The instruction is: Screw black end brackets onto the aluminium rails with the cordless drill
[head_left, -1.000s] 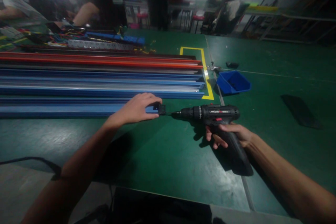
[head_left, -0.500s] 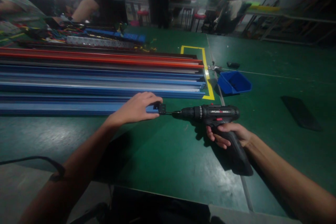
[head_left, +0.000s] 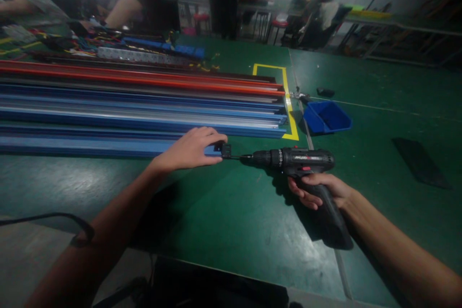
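My left hand (head_left: pixel 193 147) is closed around the near end of a long blue metal profile (head_left: pixel 90 143) lying on the green table. A small black end cap (head_left: pixel 226 150) sits at that end, beside my fingertips. My right hand (head_left: pixel 321 190) grips a black cordless drill (head_left: pixel 306 159) by its handle. The drill lies level, pointing left, and its thin bit reaches the end cap. Whether a screw is under the tip is too small to tell.
Behind the held profile lie several blue profiles (head_left: pixel 180 118) and orange-red profiles (head_left: pixel 180 80), ending near a yellow tape outline (head_left: pixel 291 120). A blue bin (head_left: pixel 327 118) and a dark flat piece (head_left: pixel 420 161) are on the right. Wiring and people are farther back.
The whole view has shifted slightly, so everything sits a little farther right. Both hands, the drill and the profile keep the same positions relative to each other.
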